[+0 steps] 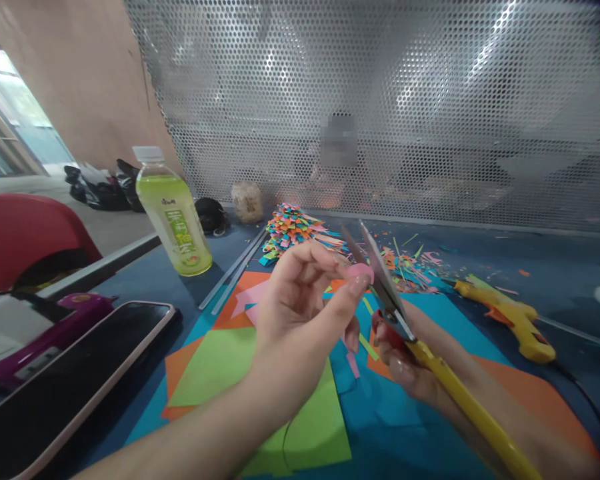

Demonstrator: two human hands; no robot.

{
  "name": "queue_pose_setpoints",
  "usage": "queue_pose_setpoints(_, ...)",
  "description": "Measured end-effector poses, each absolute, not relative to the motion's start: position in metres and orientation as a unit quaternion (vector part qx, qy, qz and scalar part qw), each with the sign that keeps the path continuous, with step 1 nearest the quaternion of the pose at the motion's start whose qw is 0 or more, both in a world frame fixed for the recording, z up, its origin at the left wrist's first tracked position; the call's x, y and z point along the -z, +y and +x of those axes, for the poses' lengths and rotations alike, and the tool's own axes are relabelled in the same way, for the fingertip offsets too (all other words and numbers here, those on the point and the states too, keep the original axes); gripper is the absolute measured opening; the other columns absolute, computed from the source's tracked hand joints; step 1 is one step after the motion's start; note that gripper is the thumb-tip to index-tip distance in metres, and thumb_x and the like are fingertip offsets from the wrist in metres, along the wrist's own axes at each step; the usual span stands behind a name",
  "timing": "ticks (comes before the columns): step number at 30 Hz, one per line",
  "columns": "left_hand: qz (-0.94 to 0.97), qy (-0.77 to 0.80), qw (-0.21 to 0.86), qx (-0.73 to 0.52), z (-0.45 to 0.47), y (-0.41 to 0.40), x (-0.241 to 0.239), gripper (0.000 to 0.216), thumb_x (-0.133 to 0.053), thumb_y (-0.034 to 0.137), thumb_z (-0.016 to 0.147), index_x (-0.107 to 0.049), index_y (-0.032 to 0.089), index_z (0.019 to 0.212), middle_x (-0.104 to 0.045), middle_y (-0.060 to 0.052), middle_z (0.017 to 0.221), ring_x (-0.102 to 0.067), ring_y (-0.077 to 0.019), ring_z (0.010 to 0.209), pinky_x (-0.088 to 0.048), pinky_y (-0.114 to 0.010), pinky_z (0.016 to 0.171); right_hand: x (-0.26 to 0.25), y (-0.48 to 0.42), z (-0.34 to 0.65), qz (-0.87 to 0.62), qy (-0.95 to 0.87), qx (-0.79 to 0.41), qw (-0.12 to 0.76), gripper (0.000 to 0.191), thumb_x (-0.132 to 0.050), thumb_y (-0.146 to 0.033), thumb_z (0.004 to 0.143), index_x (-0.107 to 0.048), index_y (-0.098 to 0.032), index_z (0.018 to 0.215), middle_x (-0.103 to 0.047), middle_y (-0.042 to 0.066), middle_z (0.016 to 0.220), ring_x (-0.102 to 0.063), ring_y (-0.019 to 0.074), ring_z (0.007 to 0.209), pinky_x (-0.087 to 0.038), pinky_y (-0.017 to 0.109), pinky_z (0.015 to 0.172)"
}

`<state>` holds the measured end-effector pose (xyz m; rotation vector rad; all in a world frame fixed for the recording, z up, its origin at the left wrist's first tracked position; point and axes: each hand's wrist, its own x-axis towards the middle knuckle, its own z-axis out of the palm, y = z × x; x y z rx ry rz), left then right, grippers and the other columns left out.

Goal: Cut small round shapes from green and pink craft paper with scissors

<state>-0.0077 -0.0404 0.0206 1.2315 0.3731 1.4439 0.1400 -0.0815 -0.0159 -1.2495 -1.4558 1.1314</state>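
Between thumb and fingertips, my left hand [305, 307] pinches a curled pink paper strip [361, 272]. My right hand [410, 363] is wrapped around scissors [387, 287], whose blades point up and are parted, close beside the strip. A red loop shows at my right fingers, and a long yellow part runs from the scissors toward the lower right. Green paper sheets [215, 363], orange paper [530, 393] and blue paper [380, 427] lie under my hands. Behind them stands a cone covered in many-coloured paper pieces [293, 230].
A yellow glue gun [515, 320] with a cord lies at the right. Paper scraps [415, 270] are scattered behind my hands. At left are a drink bottle [175, 220], clear glue sticks [235, 270], a phone [80, 393] and a purple device [45, 333]. A perforated metal panel [380, 100] borders the back.
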Motion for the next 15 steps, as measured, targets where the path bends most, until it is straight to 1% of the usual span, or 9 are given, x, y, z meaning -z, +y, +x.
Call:
queue_pose_setpoints(2, 0.523, 0.154, 0.571, -0.614, -0.008, -0.04, -0.021, 0.015, -0.064, 0.013, 0.073, -0.053, 0.021, 0.077, -0.056, 0.002, 0.074, -0.054, -0.0078, 0.059, -0.046, -0.011, 0.033, 0.026, -0.069, 0.146, -0.502, -0.568, -0.515, 0.399, 0.039, -0.073, -0.052, 0.056, -0.052, -0.022, 0.066, -0.05, -0.002, 0.057, -0.048, 0.013, 0.05, -0.041, 0.024, 0.042)
queue_pose_setpoints(4, 0.524, 0.149, 0.574, -0.612, -0.009, -0.04, -0.021, 0.015, -0.064, 0.013, 0.073, -0.053, 0.021, 0.077, -0.056, 0.003, 0.075, -0.054, -0.0073, 0.058, -0.046, -0.011, 0.033, 0.033, -0.061, 0.151, -0.503, -0.549, -0.532, 0.403, 0.04, -0.075, -0.052, 0.054, -0.052, -0.022, 0.066, -0.05, -0.002, 0.056, -0.047, 0.0122, 0.048, -0.04, 0.023, 0.041)
queue_pose_setpoints(7, 0.526, 0.144, 0.574, -0.611, -0.009, -0.039, -0.021, 0.015, -0.064, 0.012, 0.073, -0.052, 0.021, 0.078, -0.056, 0.003, 0.075, -0.053, -0.0067, 0.058, -0.046, -0.011, 0.034, 0.034, -0.062, 0.152, -0.503, -0.536, -0.528, 0.426, 0.039, -0.073, -0.053, 0.056, -0.052, -0.022, 0.066, -0.05, -0.002, 0.056, -0.047, 0.0121, 0.048, -0.04, 0.023, 0.04)
queue_pose_setpoints(10, 0.526, 0.148, 0.57, -0.614, -0.009, -0.039, -0.022, 0.015, -0.064, 0.012, 0.073, -0.052, 0.02, 0.077, -0.055, 0.003, 0.074, -0.051, -0.0057, 0.054, -0.046, -0.011, 0.033, 0.02, -0.078, 0.143, -0.498, -0.546, -0.502, 0.45, 0.038, -0.071, -0.054, 0.059, -0.052, -0.022, 0.068, -0.049, -0.002, 0.057, -0.047, 0.0124, 0.05, -0.041, 0.023, 0.042)
queue_pose_setpoints(13, 0.524, 0.156, 0.569, -0.615, -0.009, -0.039, -0.023, 0.015, -0.065, 0.013, 0.072, -0.052, 0.02, 0.076, -0.055, 0.003, 0.074, -0.052, -0.0057, 0.053, -0.046, -0.012, 0.033, 0.002, -0.095, 0.134, -0.5, -0.559, -0.471, 0.465, 0.034, -0.066, -0.052, 0.066, -0.052, -0.022, 0.073, -0.051, -0.001, 0.065, -0.05, 0.0136, 0.058, -0.045, 0.025, 0.051)
queue_pose_setpoints(15, 0.526, 0.157, 0.567, -0.614, -0.009, -0.039, -0.023, 0.016, -0.066, 0.013, 0.071, -0.052, 0.02, 0.076, -0.055, 0.003, 0.074, -0.052, -0.0061, 0.054, -0.046, -0.012, 0.033, -0.005, -0.099, 0.131, -0.496, -0.568, -0.47, 0.459, 0.033, -0.065, -0.052, 0.068, -0.051, -0.022, 0.073, -0.05, -0.001, 0.067, -0.05, 0.0136, 0.06, -0.046, 0.026, 0.053)
